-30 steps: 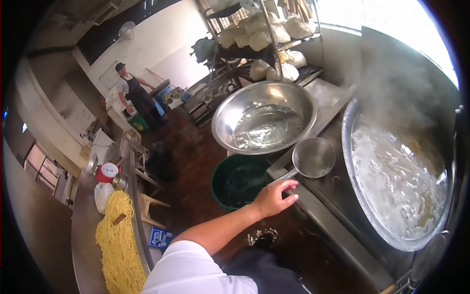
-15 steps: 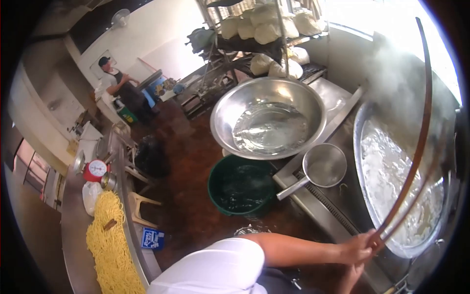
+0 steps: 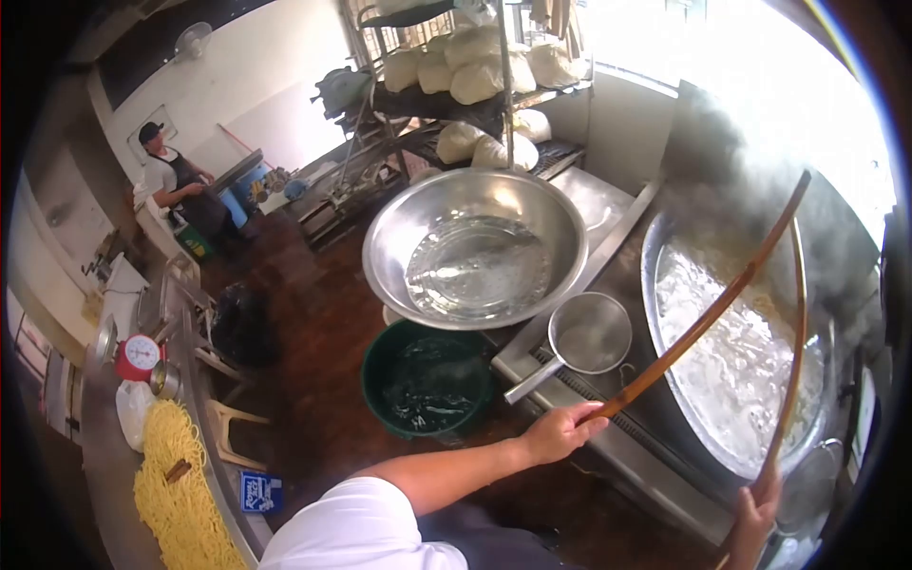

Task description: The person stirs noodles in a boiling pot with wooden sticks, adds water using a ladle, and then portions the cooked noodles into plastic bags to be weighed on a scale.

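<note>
My left hand (image 3: 562,433) is closed around the lower end of one long wooden stick (image 3: 698,328), which slants up over the big steaming pan (image 3: 662,356). At the lower right, my right hand (image 3: 755,513) grips a second long wooden stick (image 3: 799,323). The two sticks cross near their upper ends, above the white, bubbling liquid in the pan. A metal strainer with a handle (image 3: 589,332) rests on the steel ledge (image 3: 622,475) between my left hand and a large steel basin (image 3: 380,256) of clear liquid.
A green tub (image 3: 380,408) of water stands below the basin. Yellow noodles (image 3: 180,484) lie on the left counter near a red scale (image 3: 140,353). White bundles (image 3: 475,76) fill a rack. Another person (image 3: 180,185) stands at the back left.
My hands have moved apart, the left one leftward and up, and the sticks have spread and tilted lower over the pan. The view has shifted right.
</note>
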A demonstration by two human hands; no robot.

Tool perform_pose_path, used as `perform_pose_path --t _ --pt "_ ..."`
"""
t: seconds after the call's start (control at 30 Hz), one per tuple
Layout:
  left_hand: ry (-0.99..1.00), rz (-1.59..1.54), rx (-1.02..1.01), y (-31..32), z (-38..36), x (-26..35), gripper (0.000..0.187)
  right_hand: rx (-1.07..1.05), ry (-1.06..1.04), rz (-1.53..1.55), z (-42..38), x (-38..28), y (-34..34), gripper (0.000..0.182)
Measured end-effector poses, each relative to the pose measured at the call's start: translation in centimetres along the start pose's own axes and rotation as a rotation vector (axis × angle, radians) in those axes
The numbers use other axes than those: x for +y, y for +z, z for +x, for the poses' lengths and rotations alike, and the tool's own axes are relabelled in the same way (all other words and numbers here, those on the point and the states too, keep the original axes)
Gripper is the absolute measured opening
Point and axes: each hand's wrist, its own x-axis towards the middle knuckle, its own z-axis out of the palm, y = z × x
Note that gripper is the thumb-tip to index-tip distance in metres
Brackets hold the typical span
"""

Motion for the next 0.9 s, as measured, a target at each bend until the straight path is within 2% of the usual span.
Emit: perform_pose_path --t 0.07,0.1,0.17,0.2,0.23,0.3,0.33,0.37,0.4,0.43,0.5,0.6,0.63,0.67,0.7,0.73,0.8,0.83,0.9 --pt "-0.062 -0.127 -0.057 -0.6 0.0 -0.3 0.032 -0.122 0.272 0.174 -2.6 -10.7 0.1 0.055" --pt "-0.053 -0.131 -0.079 -1.4 0.3 0.1 0.032 -0.098 0.268 0.169 -3.6 -10.1 -0.2 0.055" --pt "-0.150 -0.114 -0.160 -2.3 0.9 0.1 0.027 -0.052 0.301 -0.061 -6.4 -7.3 -2.3 0.059" --pt "0.003 -0.172 -0.180 -2.5 1.8 -2.1 0.026 -0.188 0.353 -0.176 -7.2 -6.9 -4.4 0.058" --pt "-0.012 -0.083 -0.148 -3.0 1.7 -0.6 0.029 -0.178 0.357 -0.184 -7.6 -5.2 -6.2 0.058" --pt "-0.076 0.073 -0.093 -4.3 2.1 0.9 0.033 -0.139 0.032 -0.296 -9.1 -2.4 -9.8 0.056" --pt "-0.064 0.108 -0.030 -4.8 2.4 0.3 0.035 -0.130 0.151 -0.343 -9.9 -7.7 -9.2 0.058" --pt "-0.047 0.142 0.016 -5.3 2.9 -0.4 0.037 -0.157 0.380 -0.370 -9.9 -11.9 -9.7 0.054" --pt "-0.094 0.100 -0.027 -6.0 3.0 0.2 0.035 -0.105 0.163 -0.831 -10.0 -8.3 -15.2 0.053" --pt "-0.140 0.063 -0.087 -7.0 3.0 0.9 0.034 -0.042 0.159 -0.902 -10.6 -11.7 -14.9 0.048" --pt "-0.241 0.022 -0.102 -8.7 2.9 1.7 0.030 0.203 -0.088 -1.151 -10.8 -17.1 -13.0 0.025" --pt "-0.320 0.055 -0.208 -11.9 3.5 1.6 0.026 0.084 -0.044 -1.164 -9.4 -24.9 -9.3 0.023" --pt "-0.339 0.083 -0.213 -12.5 3.6 1.4 0.025 0.110 -0.025 -1.182 -8.9 -26.3 -7.8 0.023" --pt "-0.333 0.076 -0.236 -12.8 3.5 1.5 0.025 0.045 -0.039 -1.258 -8.2 -27.4 -6.3 0.020" --pt "-0.377 0.066 -0.172 -13.2 3.4 1.6 0.024 -0.027 -0.055 -1.328 -7.3 -28.0 -4.9 0.019" --pt "-0.425 0.055 -0.104 -13.7 3.3 1.7 0.024 -0.099 -0.065 -1.376 -5.9 -28.3 -3.5 0.019" --pt "-0.408 0.057 -0.108 -15.3 3.5 1.5 0.022 -0.216 -0.089 -1.432 -3.0 -26.3 -0.5 0.019" --pt "-0.392 0.060 -0.093 -16.2 3.5 1.2 0.020 -0.266 -0.108 -1.441 -0.9 -23.8 1.2 0.019" --pt "-0.409 0.031 -0.040 -17.8 3.5 1.1 0.024 -0.336 -0.008 -1.520 2.9 -16.2 6.0 0.019"
